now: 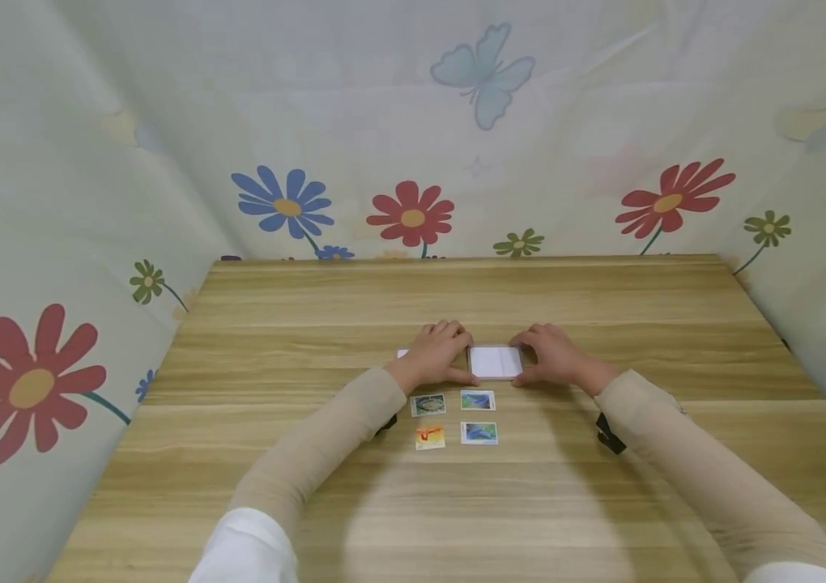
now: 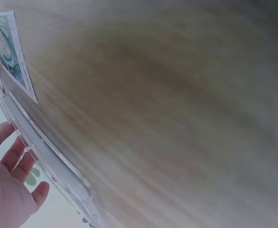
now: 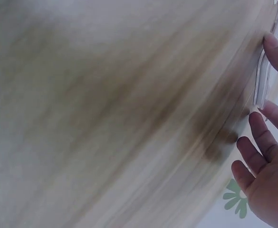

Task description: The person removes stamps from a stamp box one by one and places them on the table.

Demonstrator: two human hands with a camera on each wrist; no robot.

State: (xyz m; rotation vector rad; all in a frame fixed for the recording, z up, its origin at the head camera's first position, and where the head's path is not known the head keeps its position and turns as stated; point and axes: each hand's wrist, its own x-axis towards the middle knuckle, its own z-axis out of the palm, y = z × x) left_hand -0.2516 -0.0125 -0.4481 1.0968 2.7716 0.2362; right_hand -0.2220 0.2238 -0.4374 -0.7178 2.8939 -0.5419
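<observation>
A shallow clear case [image 1: 496, 363] with a white inside lies flat on the table between both hands. My left hand [image 1: 436, 356] holds its left end, thumb at the near corner and forefinger at the far one. Around the right end, my right hand [image 1: 555, 356] curls thumb and forefinger; its other fingers spread loosely in the right wrist view. A second clear case [image 2: 51, 152] lies beneath the left hand, mostly hidden from above. Nearer me are a green-brown stamp [image 1: 428, 405], an orange stamp [image 1: 430, 437] and two blue stamps [image 1: 478, 400].
The wooden table [image 1: 493, 518] reaches back to a pale wall cloth [image 1: 355, 121] printed with flowers and a butterfly. Dark straps show beneath both forearms. The stamps sit in two rows close to the left wrist.
</observation>
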